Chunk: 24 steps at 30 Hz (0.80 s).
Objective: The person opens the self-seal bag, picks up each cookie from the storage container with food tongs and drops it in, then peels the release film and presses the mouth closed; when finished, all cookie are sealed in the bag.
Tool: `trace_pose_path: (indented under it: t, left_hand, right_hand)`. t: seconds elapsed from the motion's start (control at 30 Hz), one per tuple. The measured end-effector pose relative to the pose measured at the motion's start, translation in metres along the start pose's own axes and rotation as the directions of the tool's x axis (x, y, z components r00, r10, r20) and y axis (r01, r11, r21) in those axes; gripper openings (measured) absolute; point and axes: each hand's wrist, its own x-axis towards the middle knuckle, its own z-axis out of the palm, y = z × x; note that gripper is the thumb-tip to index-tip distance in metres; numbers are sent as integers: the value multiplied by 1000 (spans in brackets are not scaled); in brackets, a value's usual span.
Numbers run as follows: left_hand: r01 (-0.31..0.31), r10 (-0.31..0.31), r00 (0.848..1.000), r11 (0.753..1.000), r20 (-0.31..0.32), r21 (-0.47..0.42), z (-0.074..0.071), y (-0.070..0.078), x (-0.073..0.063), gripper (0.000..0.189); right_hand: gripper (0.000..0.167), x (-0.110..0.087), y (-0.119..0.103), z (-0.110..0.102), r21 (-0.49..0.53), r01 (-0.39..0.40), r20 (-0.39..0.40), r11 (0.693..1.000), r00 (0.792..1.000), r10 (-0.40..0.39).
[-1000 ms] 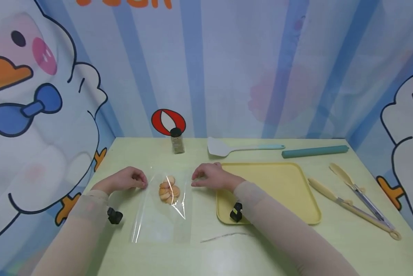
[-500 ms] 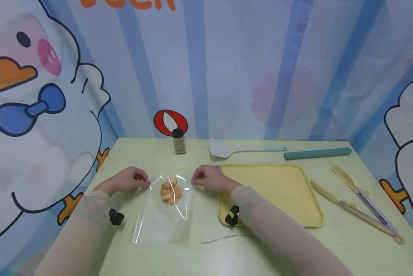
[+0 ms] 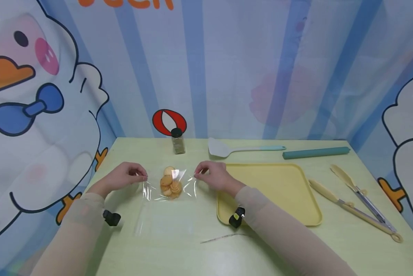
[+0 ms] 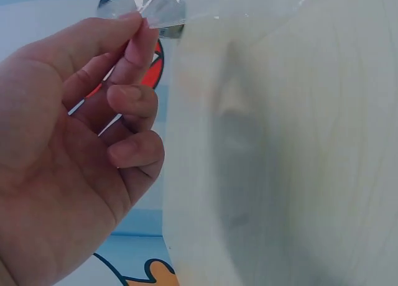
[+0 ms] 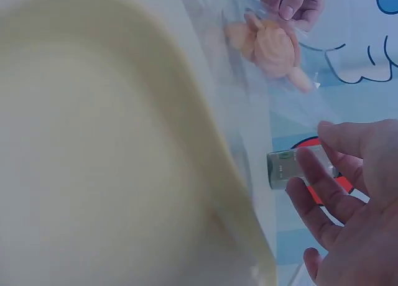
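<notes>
A clear plastic bag [image 3: 153, 191] with several cookies [image 3: 171, 186] inside hangs between my two hands, its shine crossing the cookies. My left hand [image 3: 130, 175] pinches the bag's left upper corner between thumb and forefinger, the other fingers loosely bent in the left wrist view. At the opposite corner, my right hand [image 3: 211, 174] holds the film with thumb and forefinger. The right wrist view shows the cookies [image 5: 273, 50] bunched in the bag, one with a swirled top. Below the bag, a faint pale outline shows on the table.
Right of the bag lies a yellow tray [image 3: 268, 195], partly under my right forearm. Behind stand a spice jar [image 3: 177, 142] and a spatula [image 3: 220, 148], with a green rod [image 3: 315, 153] beside. Tongs [image 3: 358, 207] lie far right. A thin strand [image 3: 223, 238] lies near the front.
The bag looked flat and long over the table; now it is tipped up, its visible length shorter and the cookies clearer. Both hands have risen slightly, keeping their grip on the corners.
</notes>
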Motion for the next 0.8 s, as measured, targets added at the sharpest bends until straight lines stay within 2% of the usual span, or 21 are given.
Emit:
trace_pose_path:
  t: [0.17,0.3,0.5,0.63,0.8]
  left_hand:
    - [-52,49,995,998,-82,-43,-6,8,-7,15]
    - [-72,62,983,996,-172,-53,-8,18,-15,19]
    - [-112,102,965,993,-240,-25,-11,33,-23,22]
    - [-144,138,947,990,-291,1,-16,49,-29,19]
    - [-213,196,914,977,-355,-8,-20,72,-36,13]
  right_hand:
    - [5,-5,-5,-11,47,36,-88,998,996,-31]
    - [7,-10,-10,-19,88,75,-164,993,985,-60]
    - [6,-16,-16,-30,133,121,-222,984,971,-90]
    - [5,-20,-23,-41,153,176,-256,972,957,-133]
    - [5,-28,-34,-59,156,230,-305,961,936,-174]
